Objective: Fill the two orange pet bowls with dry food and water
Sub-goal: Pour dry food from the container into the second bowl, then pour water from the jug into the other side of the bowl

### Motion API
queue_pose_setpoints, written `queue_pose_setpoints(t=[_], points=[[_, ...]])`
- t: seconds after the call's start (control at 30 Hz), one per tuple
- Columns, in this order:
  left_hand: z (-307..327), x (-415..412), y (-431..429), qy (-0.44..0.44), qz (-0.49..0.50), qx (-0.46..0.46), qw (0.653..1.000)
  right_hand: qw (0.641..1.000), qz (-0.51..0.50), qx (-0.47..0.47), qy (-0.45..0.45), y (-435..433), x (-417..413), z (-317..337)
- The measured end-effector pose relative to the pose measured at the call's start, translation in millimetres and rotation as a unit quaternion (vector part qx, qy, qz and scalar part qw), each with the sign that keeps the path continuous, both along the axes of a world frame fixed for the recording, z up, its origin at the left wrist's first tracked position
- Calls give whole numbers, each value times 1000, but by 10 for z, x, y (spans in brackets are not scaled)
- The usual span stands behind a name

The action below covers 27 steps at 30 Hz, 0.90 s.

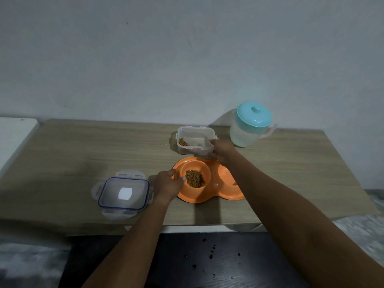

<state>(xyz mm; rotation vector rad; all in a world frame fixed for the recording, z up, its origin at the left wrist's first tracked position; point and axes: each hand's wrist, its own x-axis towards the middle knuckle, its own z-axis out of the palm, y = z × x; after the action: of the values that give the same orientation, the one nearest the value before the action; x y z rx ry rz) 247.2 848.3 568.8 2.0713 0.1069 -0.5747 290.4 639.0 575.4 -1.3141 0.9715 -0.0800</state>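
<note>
The orange plastic double pet bowl (207, 194) sits near the front edge of the pale wood-grain table (83, 146); its left well holds brown dry kibble (194, 178), while the right well looks empty, though my forearm covers part of it. My left hand (168, 185) is curled over the bowl's left rim, thumb on the inner lip, steadying it. My right hand (221, 150) is wrapped around the right end of the clear rectangular plastic food container (195, 142), which stands just behind the bowl with a little kibble left in one corner. I judge the bowl light and liable to slide on the smooth top, so holding it by the rim is sensible. The frosted plastic jug with a turquoise lid (250, 125), back right, appears full, so probably heavy; I would take it by the side handle. The container stands between bowl and jug side. The container's clear clip-lock lid (124, 194) lies flat to the left, out of the way.
</note>
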Motion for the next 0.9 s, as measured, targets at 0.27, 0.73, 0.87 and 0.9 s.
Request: queue_pose_setpoints(t=[0.27,0.73,0.87,0.9], points=[[173,-132,-51,-31,-46,91,994,942,86,-325,3,-187,-709,145],[206,-379,-544,-67,-31,174,982,926,134,-340,95,-731,-1692,-36],[228,-441,-630,-81,-44,162,982,931,149,-321,85,-827,-1723,-37],[231,-454,-651,-84,-49,163,982,932,156,-317,83,-852,-1724,-34]])
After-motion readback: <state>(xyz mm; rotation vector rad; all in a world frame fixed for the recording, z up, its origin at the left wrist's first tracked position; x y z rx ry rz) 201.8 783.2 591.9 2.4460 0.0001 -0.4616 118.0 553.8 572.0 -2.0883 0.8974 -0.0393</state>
